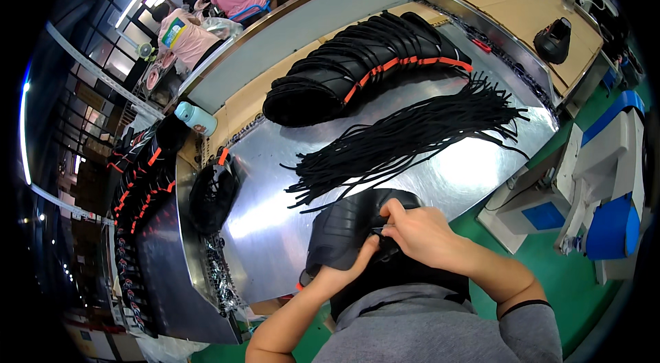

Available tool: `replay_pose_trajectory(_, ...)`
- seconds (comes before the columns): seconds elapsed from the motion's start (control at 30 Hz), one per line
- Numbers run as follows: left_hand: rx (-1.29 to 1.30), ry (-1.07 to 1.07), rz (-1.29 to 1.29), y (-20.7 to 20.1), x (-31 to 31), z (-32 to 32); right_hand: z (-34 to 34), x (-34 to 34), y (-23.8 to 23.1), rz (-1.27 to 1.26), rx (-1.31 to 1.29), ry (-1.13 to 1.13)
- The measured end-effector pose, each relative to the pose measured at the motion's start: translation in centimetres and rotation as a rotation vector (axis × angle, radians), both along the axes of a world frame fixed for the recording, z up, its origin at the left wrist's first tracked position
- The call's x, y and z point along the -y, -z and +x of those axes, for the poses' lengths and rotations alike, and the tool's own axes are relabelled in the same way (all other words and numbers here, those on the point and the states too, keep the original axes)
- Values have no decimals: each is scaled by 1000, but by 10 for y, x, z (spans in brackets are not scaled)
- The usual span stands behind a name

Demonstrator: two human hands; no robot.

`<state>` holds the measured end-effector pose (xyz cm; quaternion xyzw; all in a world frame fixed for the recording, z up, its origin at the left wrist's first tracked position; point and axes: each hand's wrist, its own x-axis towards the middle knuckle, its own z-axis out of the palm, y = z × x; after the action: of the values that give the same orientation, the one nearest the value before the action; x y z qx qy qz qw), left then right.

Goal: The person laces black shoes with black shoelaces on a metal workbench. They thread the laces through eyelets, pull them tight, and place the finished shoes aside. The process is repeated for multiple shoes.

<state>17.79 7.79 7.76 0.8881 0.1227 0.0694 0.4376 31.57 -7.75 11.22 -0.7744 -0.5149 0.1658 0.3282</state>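
A black shoe upper (pixel 337 229) rests at the table's near edge, close to my body. My left hand (pixel 349 265) is wrapped round its side, with the thumb near the opening. Over that opening my right hand (pixel 421 231) is closed in a pinch. A thin, light-coloured sliver shows at its fingertips, too small to name. Beyond my hands lies a thick bundle of loose black shoelaces (pixel 405 133). Behind it, several black shoe uppers (pixel 323 78) with orange tabs are nested in a long curved row. One laced black shoe upper (pixel 212 194) with an orange tab stands at the left.
The metal table (pixel 258 253) has a chain conveyor along its left edge. A blue bottle (pixel 196 117) stands at the far left. More orange-trimmed uppers (pixel 141 188) line the left side. At right are a cardboard-lined tray (pixel 495 2) and a white-and-blue machine (pixel 598 191). Two people sit farther back.
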Motion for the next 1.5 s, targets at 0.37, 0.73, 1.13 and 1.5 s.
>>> replay_pose_trajectory(0.37, -387, -53, -667, -12, -1, -10, -17, -22, 19, -34, 221, -211)
replay_pose_trajectory(0.73, -461, -78, -739, -3, -13, -7, -13, -37, 35, 63, 293, -302)
replay_pose_trajectory(1.13, -513, -483, -937, -26, -30, 11, 0, -47, 72, 459, -156, 211)
replay_pose_trajectory(1.5, -449, -572, -741, -25, -25, 19, 3, -49, 74, 438, -312, 203)
